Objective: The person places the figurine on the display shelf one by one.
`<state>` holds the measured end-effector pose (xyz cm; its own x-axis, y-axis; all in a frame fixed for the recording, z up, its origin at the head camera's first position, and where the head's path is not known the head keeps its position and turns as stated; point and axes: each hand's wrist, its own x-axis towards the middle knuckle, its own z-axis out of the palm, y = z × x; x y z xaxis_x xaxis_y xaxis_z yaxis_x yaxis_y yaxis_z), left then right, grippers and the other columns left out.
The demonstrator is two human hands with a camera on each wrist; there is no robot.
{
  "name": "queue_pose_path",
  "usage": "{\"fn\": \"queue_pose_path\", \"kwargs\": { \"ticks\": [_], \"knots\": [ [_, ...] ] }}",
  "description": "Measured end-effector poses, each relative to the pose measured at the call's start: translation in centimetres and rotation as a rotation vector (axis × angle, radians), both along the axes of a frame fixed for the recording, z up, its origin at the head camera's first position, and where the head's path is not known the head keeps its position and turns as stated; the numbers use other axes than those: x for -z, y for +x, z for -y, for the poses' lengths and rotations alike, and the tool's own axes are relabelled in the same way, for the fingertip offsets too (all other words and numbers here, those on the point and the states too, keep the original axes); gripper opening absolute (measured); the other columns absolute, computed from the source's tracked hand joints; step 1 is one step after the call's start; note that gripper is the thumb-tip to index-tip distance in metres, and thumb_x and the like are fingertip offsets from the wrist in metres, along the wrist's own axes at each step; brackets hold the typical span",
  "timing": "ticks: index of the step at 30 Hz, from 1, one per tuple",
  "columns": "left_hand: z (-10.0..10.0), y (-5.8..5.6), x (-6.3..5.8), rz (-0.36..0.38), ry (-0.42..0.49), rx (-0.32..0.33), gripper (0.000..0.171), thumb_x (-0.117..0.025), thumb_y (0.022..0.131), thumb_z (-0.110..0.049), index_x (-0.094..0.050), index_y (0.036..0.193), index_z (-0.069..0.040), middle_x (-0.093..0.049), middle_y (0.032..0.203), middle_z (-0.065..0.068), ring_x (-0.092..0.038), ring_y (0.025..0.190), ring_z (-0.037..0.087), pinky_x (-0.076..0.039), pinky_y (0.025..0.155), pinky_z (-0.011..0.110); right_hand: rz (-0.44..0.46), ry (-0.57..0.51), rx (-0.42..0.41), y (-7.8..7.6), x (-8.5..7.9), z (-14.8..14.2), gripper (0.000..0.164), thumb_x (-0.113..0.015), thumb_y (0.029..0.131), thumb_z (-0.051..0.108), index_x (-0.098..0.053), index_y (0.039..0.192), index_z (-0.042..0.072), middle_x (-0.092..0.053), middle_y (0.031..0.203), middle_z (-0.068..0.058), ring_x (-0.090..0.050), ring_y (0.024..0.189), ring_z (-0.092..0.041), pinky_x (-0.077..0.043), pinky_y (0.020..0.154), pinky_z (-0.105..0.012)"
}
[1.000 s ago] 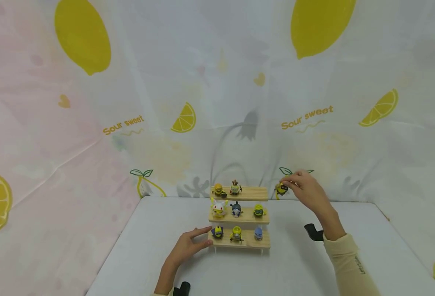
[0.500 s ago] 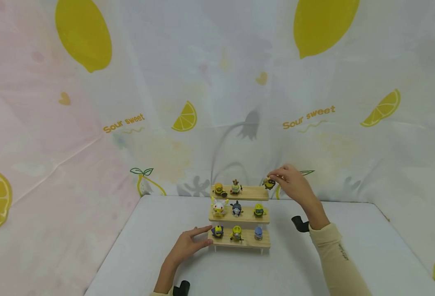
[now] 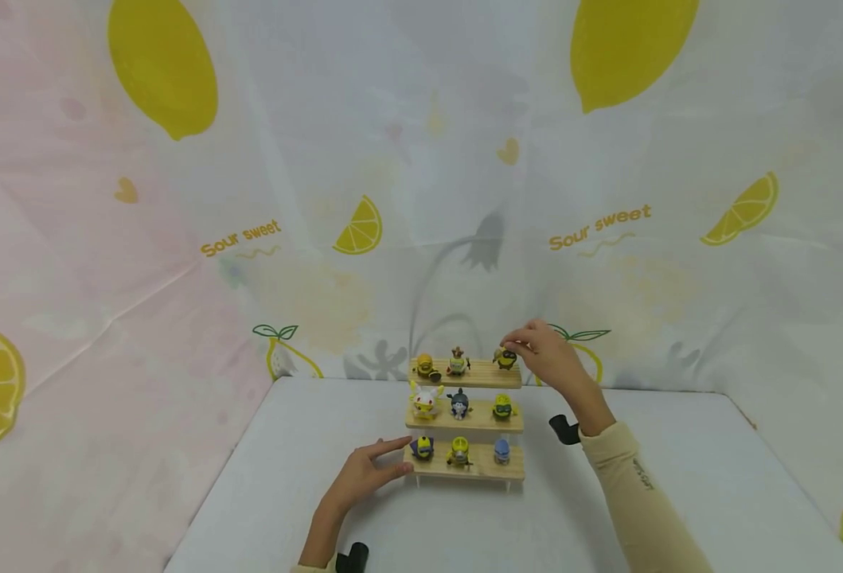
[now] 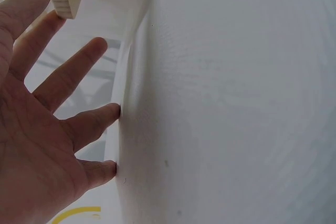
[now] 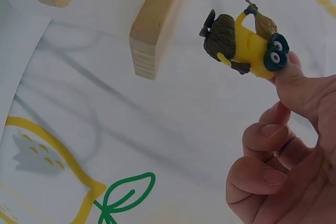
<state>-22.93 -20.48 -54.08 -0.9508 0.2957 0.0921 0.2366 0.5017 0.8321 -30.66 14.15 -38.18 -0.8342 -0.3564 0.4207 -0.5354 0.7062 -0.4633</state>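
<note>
A three-tier wooden display stand (image 3: pixel 464 471) holds several small toy figures on its steps. My right hand (image 3: pixel 550 360) pinches a yellow minion figure (image 5: pixel 252 48) by its head, over the right end of the top step. The figure wears dark goggles and a brown fur-like outfit, and one of its hands holds a brown object. In the right wrist view it appears apart from the wood (image 5: pixel 155 30). My left hand (image 3: pixel 364 476) rests at the left end of the bottom step, thumb and index finger touching the wood (image 4: pixel 65 1), other fingers straight and spread.
Two figures, one a crowned figure (image 3: pixel 458 363), stand on the top step. A white-hooded figure (image 3: pixel 425 400) and others occupy the middle step; a blue figure (image 3: pixel 501 452) and others, the bottom. Behind the white table (image 3: pixel 263 493) hangs a lemon-print cloth (image 3: pixel 306 143).
My right hand has carried the minion figure leftward, from beside the stand to over the top step's right end. The left hand has stayed at the bottom step.
</note>
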Motion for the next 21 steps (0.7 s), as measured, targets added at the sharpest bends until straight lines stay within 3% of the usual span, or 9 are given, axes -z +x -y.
{"fn": "queue_pose_path", "kwargs": {
  "ticks": [10, 21],
  "knots": [
    [0.0, 0.0, 0.1, 0.002, 0.006, -0.001, 0.05, -0.073, 0.088, -0.044, -0.066, 0.131, -0.02, -0.062, 0.132, 0.008, -0.038, 0.132, 0.053, -0.027, 0.11, 0.065, 0.03, 0.056, 0.004, -0.3, 0.9, 0.5, 0.015, -0.065, 0.096, 0.016, -0.075, 0.105, 0.009, -0.05, 0.084, -0.001, -0.041, 0.066, -0.016, -0.036, 0.056, -0.031],
    [0.1, -0.1, 0.3, -0.008, 0.004, 0.0, 0.05, -0.073, 0.087, -0.045, -0.067, 0.131, -0.021, -0.062, 0.131, 0.009, -0.039, 0.132, 0.052, -0.027, 0.109, 0.066, -0.008, 0.117, 0.002, -0.1, 1.0, 0.8, 0.015, -0.067, 0.095, 0.017, -0.075, 0.106, 0.011, -0.052, 0.084, 0.001, -0.04, 0.063, -0.013, -0.036, 0.053, -0.029]
  ]
}}
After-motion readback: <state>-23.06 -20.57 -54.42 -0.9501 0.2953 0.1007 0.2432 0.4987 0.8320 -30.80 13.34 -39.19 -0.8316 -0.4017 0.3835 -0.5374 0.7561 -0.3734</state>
